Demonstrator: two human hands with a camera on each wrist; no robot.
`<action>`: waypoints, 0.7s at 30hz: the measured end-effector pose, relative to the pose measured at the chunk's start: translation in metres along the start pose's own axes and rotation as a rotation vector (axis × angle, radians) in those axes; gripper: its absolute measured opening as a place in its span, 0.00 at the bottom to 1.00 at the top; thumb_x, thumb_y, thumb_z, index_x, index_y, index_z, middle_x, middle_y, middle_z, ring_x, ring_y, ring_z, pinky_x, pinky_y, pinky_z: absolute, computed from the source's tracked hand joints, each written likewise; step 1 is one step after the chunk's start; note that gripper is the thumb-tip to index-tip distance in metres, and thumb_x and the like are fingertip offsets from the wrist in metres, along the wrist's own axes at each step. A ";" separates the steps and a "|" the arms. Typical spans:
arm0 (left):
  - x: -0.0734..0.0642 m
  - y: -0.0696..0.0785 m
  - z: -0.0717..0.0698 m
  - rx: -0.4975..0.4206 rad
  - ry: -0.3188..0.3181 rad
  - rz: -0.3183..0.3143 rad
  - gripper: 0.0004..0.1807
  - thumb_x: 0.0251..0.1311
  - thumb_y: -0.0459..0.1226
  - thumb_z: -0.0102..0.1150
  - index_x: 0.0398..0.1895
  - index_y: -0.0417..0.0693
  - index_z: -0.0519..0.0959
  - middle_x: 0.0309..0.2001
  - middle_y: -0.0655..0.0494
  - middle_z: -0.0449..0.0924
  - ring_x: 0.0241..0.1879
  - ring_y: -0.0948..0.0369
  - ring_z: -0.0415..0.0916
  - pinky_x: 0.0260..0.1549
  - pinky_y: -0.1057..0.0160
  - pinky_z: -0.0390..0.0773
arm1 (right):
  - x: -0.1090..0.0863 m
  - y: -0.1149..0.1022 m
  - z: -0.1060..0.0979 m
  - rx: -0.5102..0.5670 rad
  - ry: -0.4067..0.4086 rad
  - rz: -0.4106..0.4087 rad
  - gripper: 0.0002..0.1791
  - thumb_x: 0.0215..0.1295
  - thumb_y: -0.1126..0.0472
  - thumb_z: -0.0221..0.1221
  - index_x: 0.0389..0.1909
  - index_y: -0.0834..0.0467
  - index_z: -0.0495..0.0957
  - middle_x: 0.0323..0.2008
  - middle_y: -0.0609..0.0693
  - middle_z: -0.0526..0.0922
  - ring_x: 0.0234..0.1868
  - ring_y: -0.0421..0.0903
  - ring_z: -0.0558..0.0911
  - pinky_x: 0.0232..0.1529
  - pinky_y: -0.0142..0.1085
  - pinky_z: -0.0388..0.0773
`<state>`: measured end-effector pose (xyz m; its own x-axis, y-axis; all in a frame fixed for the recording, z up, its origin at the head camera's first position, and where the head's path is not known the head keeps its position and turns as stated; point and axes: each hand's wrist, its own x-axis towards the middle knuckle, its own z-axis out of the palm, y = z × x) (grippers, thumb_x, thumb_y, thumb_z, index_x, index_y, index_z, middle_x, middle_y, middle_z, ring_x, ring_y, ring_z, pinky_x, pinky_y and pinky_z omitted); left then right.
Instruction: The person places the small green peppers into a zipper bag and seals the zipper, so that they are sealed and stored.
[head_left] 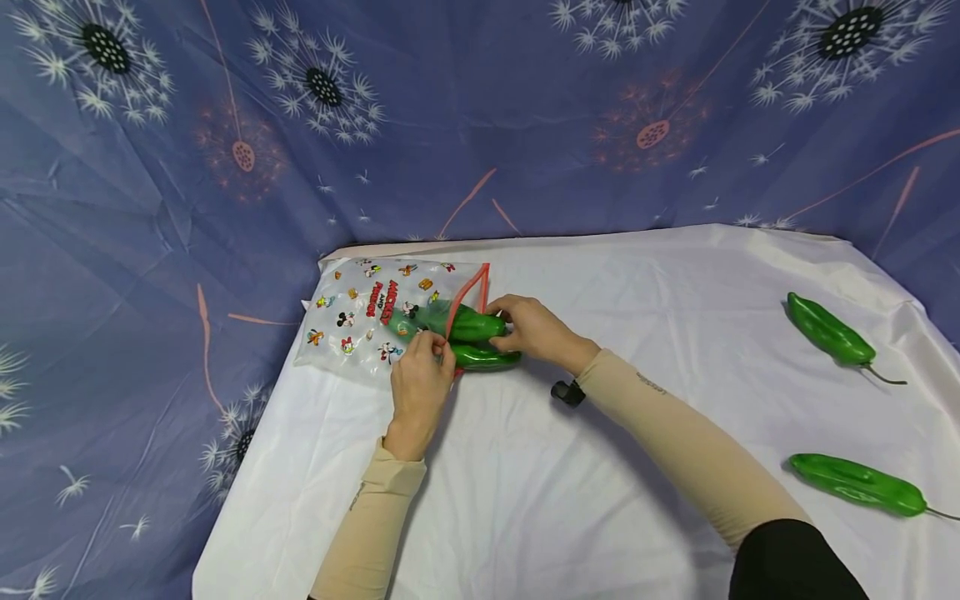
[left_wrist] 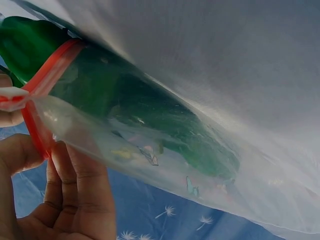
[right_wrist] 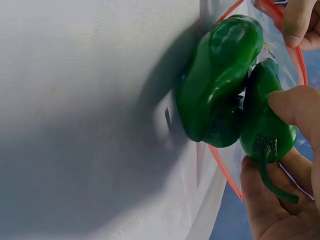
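Note:
A clear zip bag (head_left: 352,333) with cartoon prints and a red zip edge (left_wrist: 42,75) lies at the table's far left, its mouth facing right. My left hand (head_left: 422,383) pinches the near side of that red edge between thumb and fingers. My right hand (head_left: 536,333) grips the stem end of a green pepper (right_wrist: 262,110), thumb on one side and fingers on the other; its front part is inside the bag mouth. Beside it, a second green pepper (right_wrist: 215,85) pokes partly out of the mouth. Through the film, green shapes (left_wrist: 175,135) show deeper in the bag.
Two more green peppers lie at the table's right, one farther back (head_left: 828,329) and one nearer (head_left: 858,483). The white tablecloth (head_left: 570,500) has soft creases. A blue curtain (head_left: 465,117) with dandelion prints stands behind and to the left. A small black object (head_left: 567,393) shows under my right wrist.

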<state>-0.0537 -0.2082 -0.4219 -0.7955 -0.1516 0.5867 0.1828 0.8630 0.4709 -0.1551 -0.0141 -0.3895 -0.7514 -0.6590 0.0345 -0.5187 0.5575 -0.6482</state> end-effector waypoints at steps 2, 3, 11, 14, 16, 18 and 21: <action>0.000 0.000 0.000 0.001 -0.005 -0.004 0.03 0.58 0.27 0.66 0.31 0.38 0.80 0.28 0.49 0.82 0.21 0.51 0.80 0.19 0.50 0.79 | 0.002 0.000 0.001 -0.003 -0.004 0.006 0.27 0.63 0.61 0.72 0.62 0.63 0.79 0.55 0.55 0.83 0.50 0.50 0.81 0.48 0.41 0.80; 0.000 0.000 0.000 0.002 -0.008 -0.005 0.03 0.58 0.28 0.66 0.31 0.38 0.80 0.28 0.49 0.82 0.21 0.51 0.80 0.20 0.50 0.79 | 0.002 0.000 0.002 -0.004 -0.005 0.008 0.27 0.64 0.61 0.71 0.63 0.63 0.79 0.56 0.55 0.83 0.50 0.50 0.81 0.48 0.41 0.80; -0.001 -0.001 0.000 0.013 -0.026 -0.001 0.03 0.59 0.28 0.66 0.32 0.39 0.81 0.29 0.48 0.82 0.21 0.51 0.80 0.20 0.51 0.79 | 0.010 -0.005 0.006 0.010 -0.009 0.017 0.27 0.64 0.60 0.71 0.63 0.64 0.78 0.56 0.56 0.83 0.52 0.51 0.82 0.50 0.42 0.80; -0.001 -0.001 0.000 0.020 -0.030 0.001 0.03 0.60 0.28 0.66 0.32 0.39 0.81 0.29 0.48 0.82 0.21 0.51 0.80 0.19 0.51 0.79 | 0.014 -0.005 0.009 0.015 -0.004 0.018 0.27 0.65 0.59 0.71 0.62 0.64 0.79 0.54 0.56 0.84 0.51 0.51 0.82 0.49 0.41 0.80; -0.001 -0.001 0.000 0.019 -0.031 0.003 0.03 0.60 0.28 0.66 0.32 0.38 0.81 0.29 0.48 0.82 0.21 0.51 0.80 0.19 0.51 0.79 | 0.017 -0.005 0.010 0.013 0.004 0.010 0.26 0.65 0.59 0.71 0.61 0.64 0.79 0.54 0.56 0.84 0.50 0.51 0.82 0.49 0.41 0.80; -0.001 -0.001 0.000 0.019 -0.028 0.006 0.03 0.60 0.28 0.66 0.32 0.38 0.81 0.29 0.48 0.82 0.21 0.51 0.79 0.19 0.52 0.78 | 0.019 -0.005 0.012 0.012 0.013 0.004 0.26 0.65 0.59 0.72 0.61 0.64 0.79 0.54 0.56 0.84 0.50 0.51 0.83 0.50 0.41 0.80; -0.001 -0.001 0.000 0.017 -0.026 0.012 0.03 0.59 0.27 0.66 0.32 0.38 0.81 0.28 0.48 0.82 0.20 0.51 0.79 0.19 0.52 0.79 | 0.022 -0.006 0.014 0.016 0.028 -0.001 0.26 0.64 0.59 0.72 0.60 0.65 0.79 0.54 0.57 0.84 0.49 0.51 0.83 0.50 0.41 0.81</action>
<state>-0.0535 -0.2086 -0.4229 -0.8083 -0.1288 0.5745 0.1826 0.8728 0.4526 -0.1625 -0.0387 -0.3955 -0.7622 -0.6450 0.0561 -0.5130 0.5487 -0.6601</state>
